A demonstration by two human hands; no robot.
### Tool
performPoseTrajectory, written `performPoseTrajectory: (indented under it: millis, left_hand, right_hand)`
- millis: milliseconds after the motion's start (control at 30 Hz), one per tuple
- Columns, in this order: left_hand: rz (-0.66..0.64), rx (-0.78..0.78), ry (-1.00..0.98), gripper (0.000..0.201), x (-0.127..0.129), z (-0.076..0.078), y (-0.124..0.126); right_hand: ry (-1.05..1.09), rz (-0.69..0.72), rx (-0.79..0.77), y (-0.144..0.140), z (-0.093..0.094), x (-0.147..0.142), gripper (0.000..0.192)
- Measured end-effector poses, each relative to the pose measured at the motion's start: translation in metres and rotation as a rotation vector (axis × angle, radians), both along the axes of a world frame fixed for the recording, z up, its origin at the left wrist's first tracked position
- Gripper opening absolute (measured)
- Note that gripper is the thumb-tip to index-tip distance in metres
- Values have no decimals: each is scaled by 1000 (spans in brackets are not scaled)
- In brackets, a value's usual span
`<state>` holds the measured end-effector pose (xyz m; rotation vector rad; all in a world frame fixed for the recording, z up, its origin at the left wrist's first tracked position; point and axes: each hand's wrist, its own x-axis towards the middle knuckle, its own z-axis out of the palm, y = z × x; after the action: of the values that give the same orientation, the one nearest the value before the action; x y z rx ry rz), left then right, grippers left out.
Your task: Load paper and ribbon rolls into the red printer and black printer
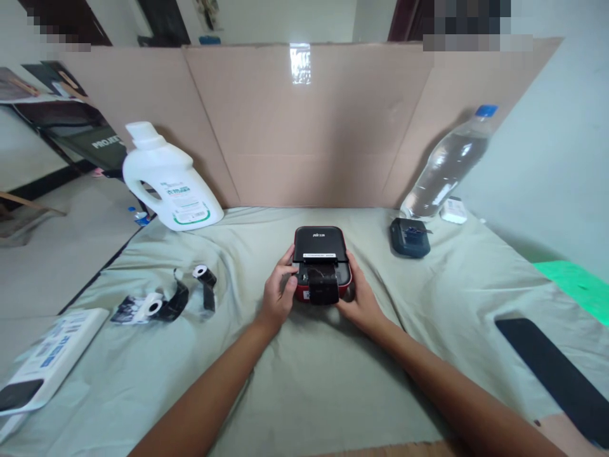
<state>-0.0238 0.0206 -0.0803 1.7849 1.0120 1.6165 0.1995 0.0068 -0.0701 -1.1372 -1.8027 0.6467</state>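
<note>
Presently, your left hand (280, 287) and right hand (360, 297) grasp the mini printer (322, 265) between the cloth's (304, 374) side edges; lid (318, 241) apparently closed, black strip (323, 290) protruding.

Illegible label (319, 256) on black device (318, 241)

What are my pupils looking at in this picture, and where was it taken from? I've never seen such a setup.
There is no robot here: one person works with bare hands, seen from a camera worn on the head, looking forward and down. The left hand and right hand hold a black-and-red device from either side; a dark strip hangs over its front. On the pale green cloth are small dark rolls, a white jug, a clear bottle and a dark flat slab.
</note>
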Motion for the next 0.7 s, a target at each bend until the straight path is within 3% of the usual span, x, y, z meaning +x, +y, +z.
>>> performPoseTrajectory:
  millis: [167,300,400,500,600,700]
  left_hand:
    - [10,47,47,21,-2,1,-2]
    - [-6,30,40,21,-2,0,-1]
    - [-25,5,14,23,-2,0,-2]
    - [-42,-7,4,24,-2,0,-2]
    - [-44,6,7,22,-2,0,-2]
    - [-44,25,21,22,-3,2,-2]
  right_hand:
    - [-43,96,-6,28,28,15,69]
    - [-35,18,-105,59,62,14,65]
    - [-111,-64,-106,66,79,9,50]
    - [-317,-59,-39,69,87,1,32]
    - [-590,128,19,83,91,-15,28]
    - [-893,253,-62,105,97,-40,28]
